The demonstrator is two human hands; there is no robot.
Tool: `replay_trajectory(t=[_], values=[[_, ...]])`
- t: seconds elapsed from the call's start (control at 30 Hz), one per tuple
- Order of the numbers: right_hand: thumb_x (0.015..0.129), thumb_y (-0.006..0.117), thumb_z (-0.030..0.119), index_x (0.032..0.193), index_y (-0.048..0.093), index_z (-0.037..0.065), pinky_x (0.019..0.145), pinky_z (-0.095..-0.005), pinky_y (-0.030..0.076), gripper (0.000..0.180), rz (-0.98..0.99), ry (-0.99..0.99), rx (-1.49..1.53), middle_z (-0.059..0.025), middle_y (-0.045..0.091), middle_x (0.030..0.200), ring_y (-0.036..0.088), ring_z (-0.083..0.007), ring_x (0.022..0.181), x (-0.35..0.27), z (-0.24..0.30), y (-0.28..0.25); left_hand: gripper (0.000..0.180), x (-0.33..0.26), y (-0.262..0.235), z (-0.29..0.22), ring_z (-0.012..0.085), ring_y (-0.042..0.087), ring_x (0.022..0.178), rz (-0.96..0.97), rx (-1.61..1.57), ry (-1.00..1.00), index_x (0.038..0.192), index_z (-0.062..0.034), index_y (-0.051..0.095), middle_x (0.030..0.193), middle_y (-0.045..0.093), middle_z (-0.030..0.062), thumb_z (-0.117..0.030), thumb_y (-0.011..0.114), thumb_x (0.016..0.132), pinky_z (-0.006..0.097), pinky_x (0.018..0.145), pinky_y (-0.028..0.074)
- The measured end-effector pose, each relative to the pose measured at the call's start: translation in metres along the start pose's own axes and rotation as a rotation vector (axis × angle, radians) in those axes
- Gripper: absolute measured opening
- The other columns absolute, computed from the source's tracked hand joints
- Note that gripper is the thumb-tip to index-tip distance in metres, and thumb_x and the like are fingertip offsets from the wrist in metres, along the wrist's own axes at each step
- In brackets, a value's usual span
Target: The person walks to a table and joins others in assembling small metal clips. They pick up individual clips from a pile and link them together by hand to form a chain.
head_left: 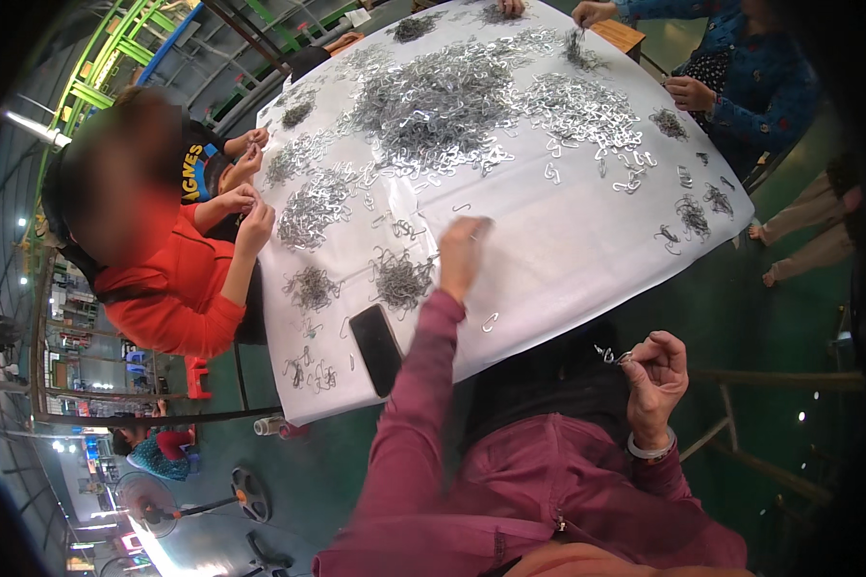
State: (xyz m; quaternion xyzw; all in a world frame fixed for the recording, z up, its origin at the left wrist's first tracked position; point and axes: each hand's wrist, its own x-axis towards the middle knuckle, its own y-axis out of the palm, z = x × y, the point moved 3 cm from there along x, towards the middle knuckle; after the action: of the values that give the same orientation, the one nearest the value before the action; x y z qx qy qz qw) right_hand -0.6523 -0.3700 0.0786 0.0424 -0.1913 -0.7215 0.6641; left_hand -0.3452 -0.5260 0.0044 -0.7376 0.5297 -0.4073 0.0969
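A Pinch and a Reach

The right hand [658,383] has a narrow grip, pinching a few wire hooks [607,356] just off the white tabletop's edge [548,298]. The left hand [462,258] is blurry over it, near a small hook pile [401,281]; I cannot tell its grip. This looks like the gathering step. The next move seems to call for gentle fingers, since hooks can tangle.

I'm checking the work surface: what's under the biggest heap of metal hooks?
White sheeting shows around the biggest heap of metal hooks and between loose hooks near its edge. Whatever lies beneath its dense middle is covered.
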Motion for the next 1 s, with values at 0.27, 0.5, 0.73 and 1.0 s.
replay_trajectory(t=[0.27,0.5,0.73,1.0], values=[[0.079,0.072,-0.01,0.122,0.05,0.001,0.072,-0.0224,0.053,0.049,0.013,-0.026,-0.03,-0.0068,0.064,0.083,0.064,-0.0115,0.078,-0.005,0.009,-0.002,0.009,0.054,0.041,0.104,0.0362,0.063,0.092,0.291,0.573,-0.094,0.085,-0.0037,0.07,0.093,0.064,0.0191,-0.012,0.068,0.081,0.044,0.08,0.052],[0.08,0.071,-0.007,0.122,0.049,0.0,0.073,-0.0242,0.052,0.048,0.039,-0.023,-0.033,-0.0064,0.063,0.081,0.062,-0.0115,0.077,-0.013,0.016,0.002,0.01,0.003,0.033,0.019,0.032,0.063,0.088,0.242,0.165,-0.028,0.098,-0.0001,0.057,0.095,0.059,0.0176,-0.005,0.054,0.09,0.044,0.069,0.052],[0.083,0.066,-0.01,0.124,0.051,-0.001,0.075,-0.0236,0.05,0.044,-0.045,0.009,-0.042,-0.0052,0.064,0.082,0.061,-0.0102,0.078,-0.021,-0.005,-0.007,0.014,-0.07,0.006,-0.116,0.0172,0.064,0.072,0.391,-0.66,-0.394,0.105,0.0051,0.057,0.091,0.065,0.0119,-0.001,0.057,0.093,0.028,0.068,0.051],[0.084,0.068,-0.006,0.124,0.051,-0.001,0.076,-0.0221,0.05,0.043,-0.111,0.055,0.068,-0.0027,0.062,0.087,0.06,-0.0076,0.082,-0.019,-0.019,-0.008,0.017,-0.09,-0.018,-0.219,0.0231,0.06,0.097,0.407,-0.666,0.03,0.097,-0.0014,0.062,0.102,0.061,0.0126,0.005,0.069,0.083,0.031,0.084,0.049]])
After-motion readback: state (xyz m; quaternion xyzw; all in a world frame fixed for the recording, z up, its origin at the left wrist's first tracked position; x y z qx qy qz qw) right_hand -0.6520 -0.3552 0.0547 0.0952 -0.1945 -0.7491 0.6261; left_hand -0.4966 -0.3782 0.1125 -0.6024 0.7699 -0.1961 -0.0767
